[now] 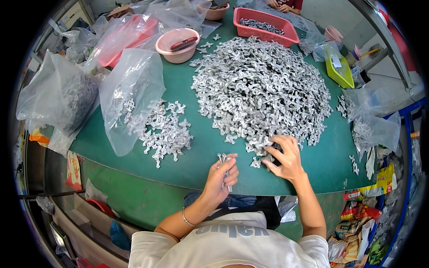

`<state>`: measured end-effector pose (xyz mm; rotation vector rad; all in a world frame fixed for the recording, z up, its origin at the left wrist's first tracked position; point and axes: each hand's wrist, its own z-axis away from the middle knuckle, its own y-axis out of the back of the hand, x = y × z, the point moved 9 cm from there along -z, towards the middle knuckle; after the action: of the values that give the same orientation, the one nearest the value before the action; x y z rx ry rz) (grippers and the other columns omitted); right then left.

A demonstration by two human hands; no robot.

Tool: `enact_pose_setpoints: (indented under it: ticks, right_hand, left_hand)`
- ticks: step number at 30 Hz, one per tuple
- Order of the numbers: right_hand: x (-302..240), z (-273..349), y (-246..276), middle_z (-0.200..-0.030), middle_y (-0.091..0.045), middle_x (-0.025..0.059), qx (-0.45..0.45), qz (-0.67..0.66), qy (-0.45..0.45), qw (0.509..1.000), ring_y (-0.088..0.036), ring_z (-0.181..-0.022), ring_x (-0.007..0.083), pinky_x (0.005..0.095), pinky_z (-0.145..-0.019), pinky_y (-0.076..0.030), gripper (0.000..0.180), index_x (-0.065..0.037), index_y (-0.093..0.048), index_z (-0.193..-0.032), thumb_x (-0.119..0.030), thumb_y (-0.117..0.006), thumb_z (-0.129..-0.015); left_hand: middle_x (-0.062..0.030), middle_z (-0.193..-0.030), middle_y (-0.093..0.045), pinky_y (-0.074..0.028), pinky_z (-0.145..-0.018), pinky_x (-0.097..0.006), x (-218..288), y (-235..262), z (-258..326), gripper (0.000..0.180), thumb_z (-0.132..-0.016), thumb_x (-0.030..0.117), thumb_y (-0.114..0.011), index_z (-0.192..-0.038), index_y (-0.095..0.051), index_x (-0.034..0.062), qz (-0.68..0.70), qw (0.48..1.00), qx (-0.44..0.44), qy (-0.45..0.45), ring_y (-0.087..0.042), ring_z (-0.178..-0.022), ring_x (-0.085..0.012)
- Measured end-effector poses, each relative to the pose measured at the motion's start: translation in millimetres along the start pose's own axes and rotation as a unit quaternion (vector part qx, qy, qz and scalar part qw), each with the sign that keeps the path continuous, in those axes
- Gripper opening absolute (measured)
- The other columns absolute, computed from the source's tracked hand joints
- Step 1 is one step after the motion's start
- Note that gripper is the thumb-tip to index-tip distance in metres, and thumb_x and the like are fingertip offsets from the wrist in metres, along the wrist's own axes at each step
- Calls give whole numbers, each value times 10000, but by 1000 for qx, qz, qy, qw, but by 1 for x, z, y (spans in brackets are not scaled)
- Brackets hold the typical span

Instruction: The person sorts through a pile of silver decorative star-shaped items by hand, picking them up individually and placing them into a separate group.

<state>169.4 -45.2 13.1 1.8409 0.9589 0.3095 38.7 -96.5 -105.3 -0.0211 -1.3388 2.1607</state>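
My left hand (220, 178) is holding several grey metal parts (224, 157); my right hand (288, 160) is standing wide at the large heap's (263, 85) near edge. Most parts are apparently remaining there; a smaller pile (169, 136) is lying leftward.

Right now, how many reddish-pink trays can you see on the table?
2: the far tray, just beyond the big heap, and the left tray, under clear plastic. Bags may hide more.
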Motion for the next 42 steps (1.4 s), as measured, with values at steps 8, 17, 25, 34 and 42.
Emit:
enact_pose_setpoints:
  ticks: [8,17,25,34,42]
  right_hand:
    - [64,-43,32,-961,-593,96,195,37,-171,965,-517,-912,255,355,-793,-368,121,-25,-614,-869,-81,-625,-762]
    - [87,-46,7,-913,-551,83,127,144,-187,963,-487,-909,253,416,-856,-310,140,-27,-585,-891,-56,-609,-756]
    - [49,-15,26,-799,-560,76,150,-95,-271,946,-508,-821,245,357,-828,-335,40,-43,-587,-774,-59,-617,-752]
    - [29,-51,3,-810,-573,114,92,-109,-209,967,-490,-795,283,379,-738,-379,93,-24,-591,-793,-108,-624,-769]
    - [50,-72,-9,-851,-536,79,153,117,-178,965,-451,-850,250,381,-750,-321,126,-32,-607,-758,-152,-646,-755]
  left_hand:
    - [-11,-668,-433,-254,-364,-172,1,0,1,298,-887,121,-529,-1163,-455,36,-13,1000,22,-9,-315,-433,-37]
    - [-45,-766,-493,-295,-412,-179,-3,-2,-1,333,-862,118,-563,-1159,-444,22,-54,998,10,-3,-376,-510,-58]
    - [-92,-951,-566,-492,-625,-249,-4,3,-5,410,-850,78,-562,-1224,-406,13,-53,999,4,-8,-561,-756,-137]
    - [-103,-936,-546,-403,-951,-462,2,-4,-13,398,-843,38,-546,-1215,-406,41,54,994,-49,-80,-541,-868,-196]
    - [-85,-835,-526,-411,-620,-307,-5,-1,-5,352,-852,48,-541,-1187,-433,54,38,998,-37,-31,-463,-616,-125]
